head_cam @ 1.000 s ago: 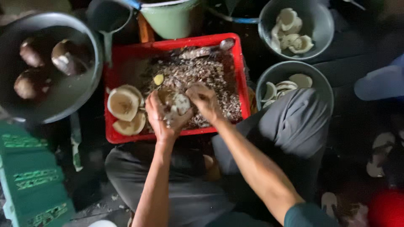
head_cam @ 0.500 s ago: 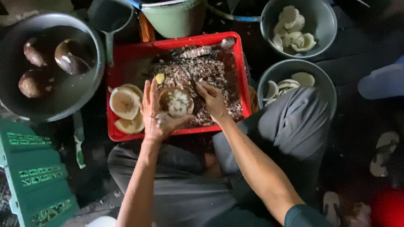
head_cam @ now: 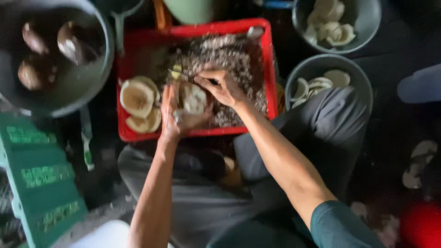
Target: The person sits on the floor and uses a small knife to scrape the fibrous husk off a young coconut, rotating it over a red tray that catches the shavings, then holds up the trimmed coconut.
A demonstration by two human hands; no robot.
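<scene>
My left hand (head_cam: pixel 177 117) cups a pale, partly peeled coconut piece (head_cam: pixel 194 98) over the red tray (head_cam: pixel 271 69). My right hand (head_cam: pixel 220 87) grips a small tool with a dark handle and a yellowish tip (head_cam: pixel 177 71), held against the top of the coconut piece. The tray holds a heap of brown shavings (head_cam: pixel 229 55) and coconut halves (head_cam: pixel 138 98) at its left side. The picture is blurred by motion.
A big grey basin (head_cam: pixel 103 69) at the left holds brown whole coconuts (head_cam: pixel 32 73). Two grey bowls (head_cam: pixel 298 80) (head_cam: pixel 372 27) at the right hold white coconut pieces. A green crate (head_cam: pixel 36 183) stands at the lower left; a sandal (head_cam: pixel 418 163) lies at the right.
The view has shifted and blurred. My right hand has moved up over the coconut piece, with the tool now pointing left across its top.
</scene>
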